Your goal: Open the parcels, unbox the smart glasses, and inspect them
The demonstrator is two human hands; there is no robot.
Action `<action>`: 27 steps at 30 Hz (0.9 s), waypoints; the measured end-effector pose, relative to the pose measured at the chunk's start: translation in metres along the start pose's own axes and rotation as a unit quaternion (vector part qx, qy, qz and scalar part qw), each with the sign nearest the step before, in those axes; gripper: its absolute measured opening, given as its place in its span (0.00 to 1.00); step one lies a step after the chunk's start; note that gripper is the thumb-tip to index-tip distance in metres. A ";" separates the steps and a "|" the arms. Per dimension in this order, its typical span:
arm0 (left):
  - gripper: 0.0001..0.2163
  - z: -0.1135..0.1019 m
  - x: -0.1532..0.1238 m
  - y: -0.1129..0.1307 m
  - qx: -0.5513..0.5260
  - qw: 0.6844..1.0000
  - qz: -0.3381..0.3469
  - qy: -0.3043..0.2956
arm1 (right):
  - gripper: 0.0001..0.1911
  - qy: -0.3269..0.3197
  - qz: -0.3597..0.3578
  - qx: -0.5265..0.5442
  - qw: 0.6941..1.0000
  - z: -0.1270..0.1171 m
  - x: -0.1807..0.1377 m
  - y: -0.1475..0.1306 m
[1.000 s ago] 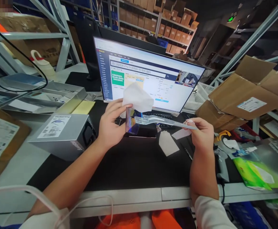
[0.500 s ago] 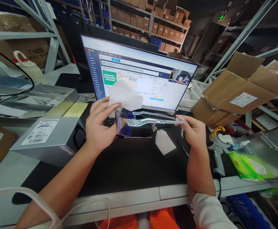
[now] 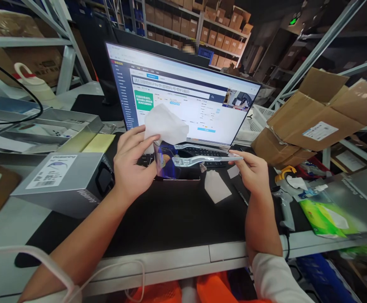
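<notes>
In the head view, the left hand [image 3: 134, 162] is pinching a thin white sheet [image 3: 167, 126], its thumb apparently touching the purple-blue lens end of clear-armed plastic glasses [image 3: 202, 159]. The right hand [image 3: 253, 167] is gripping an arm's tip. The glasses are hanging between both hands above the black-topped counter [image 3: 177, 225], their long arms running nearly level left to right, the lens end pointing left.

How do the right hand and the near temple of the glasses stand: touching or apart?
Touching. The head view shows the right hand pinching the near temple at its tip, with no gap showing where they meet.
</notes>
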State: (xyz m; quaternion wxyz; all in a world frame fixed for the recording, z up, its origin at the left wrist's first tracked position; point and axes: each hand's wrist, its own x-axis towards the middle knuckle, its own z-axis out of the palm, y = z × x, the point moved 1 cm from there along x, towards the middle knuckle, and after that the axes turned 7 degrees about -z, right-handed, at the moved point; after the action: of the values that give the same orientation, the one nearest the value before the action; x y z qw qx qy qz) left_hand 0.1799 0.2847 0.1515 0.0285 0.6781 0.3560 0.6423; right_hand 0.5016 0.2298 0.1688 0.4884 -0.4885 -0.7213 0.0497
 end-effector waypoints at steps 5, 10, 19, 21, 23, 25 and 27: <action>0.23 0.002 -0.002 0.001 0.010 1.000 0.027 0.010 | 0.14 0.009 -0.002 -0.018 1.000 -0.001 0.001 0.000; 0.21 -0.001 -0.002 -0.001 0.012 1.000 0.002 0.010 | 0.15 0.020 0.002 -0.022 1.000 -0.001 0.002 0.000; 0.23 0.002 -0.004 0.001 0.014 0.999 0.033 0.009 | 0.14 0.004 -0.003 -0.032 0.999 0.000 0.000 -0.001; 0.23 0.002 -0.004 0.002 0.018 0.999 0.032 0.010 | 0.15 0.003 0.003 -0.033 0.999 0.000 0.000 -0.001; 0.21 0.003 -0.004 0.002 0.021 1.000 0.019 0.008 | 0.15 -0.002 0.008 -0.028 1.000 0.001 0.001 -0.001; 0.19 0.004 -0.003 0.003 0.023 1.000 0.004 0.003 | 0.16 -0.007 0.008 -0.021 1.000 0.002 0.002 0.000; 0.17 0.005 -0.003 0.004 0.023 1.000 0.010 -0.002 | 0.16 -0.015 0.007 -0.013 1.000 0.003 0.003 0.000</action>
State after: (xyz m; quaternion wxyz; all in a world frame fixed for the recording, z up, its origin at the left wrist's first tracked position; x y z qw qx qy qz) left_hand 0.1863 0.2822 0.1499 0.0074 0.6837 0.3634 0.6328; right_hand 0.4995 0.2335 0.1693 0.4708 -0.4988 -0.7259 0.0511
